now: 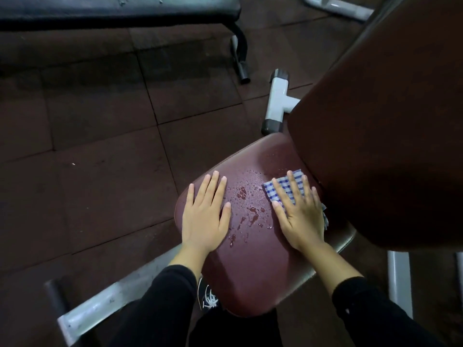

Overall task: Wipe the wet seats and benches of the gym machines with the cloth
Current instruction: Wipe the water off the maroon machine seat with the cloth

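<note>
A maroon padded seat (253, 266) of a gym machine fills the lower middle of the head view, with water drops (250, 211) beaded across its centre. My left hand (204, 216) lies flat on the seat's left edge, fingers straight. My right hand (298, 211) presses a blue-and-white checked cloth (285, 185) flat against the seat near the backrest, fingers spread. The cloth shows beyond my fingertips and at the right of my hand. The drops lie between my two hands.
The maroon backrest (388, 134) rises at the right, close to my right hand. A black bench (32, 13) with water drops stands at the top left. White frame tubes (276, 101) lie on the dark tiled floor (95, 146). My shoe (209, 296) shows under the seat.
</note>
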`<state>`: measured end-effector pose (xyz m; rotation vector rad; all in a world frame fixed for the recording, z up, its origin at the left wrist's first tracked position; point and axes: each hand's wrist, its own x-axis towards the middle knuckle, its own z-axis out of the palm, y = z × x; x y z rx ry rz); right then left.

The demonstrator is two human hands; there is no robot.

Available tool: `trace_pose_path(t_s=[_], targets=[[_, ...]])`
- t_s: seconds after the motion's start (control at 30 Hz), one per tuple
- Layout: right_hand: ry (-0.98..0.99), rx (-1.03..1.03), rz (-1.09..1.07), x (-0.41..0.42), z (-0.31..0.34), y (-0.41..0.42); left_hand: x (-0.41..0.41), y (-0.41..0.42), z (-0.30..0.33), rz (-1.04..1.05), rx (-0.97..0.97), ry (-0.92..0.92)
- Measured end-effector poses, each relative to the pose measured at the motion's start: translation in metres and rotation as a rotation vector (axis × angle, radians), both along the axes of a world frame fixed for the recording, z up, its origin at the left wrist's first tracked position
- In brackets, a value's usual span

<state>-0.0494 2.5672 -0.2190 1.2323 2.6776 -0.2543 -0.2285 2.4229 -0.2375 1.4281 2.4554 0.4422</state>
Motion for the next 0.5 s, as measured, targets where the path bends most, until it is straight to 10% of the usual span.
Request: trace_pose_path(t_s=[0.23, 0.5], targets=[[-0.012, -0.013, -0.144, -0.082, 0.002, 0.050, 0.000, -0.001, -0.002, 0.001, 0.018, 0.009], [0.059, 0.009, 0.272, -0.095, -0.002, 0.025, -0.001, -0.001, -0.003, 0.006, 0.036, 0.019]])
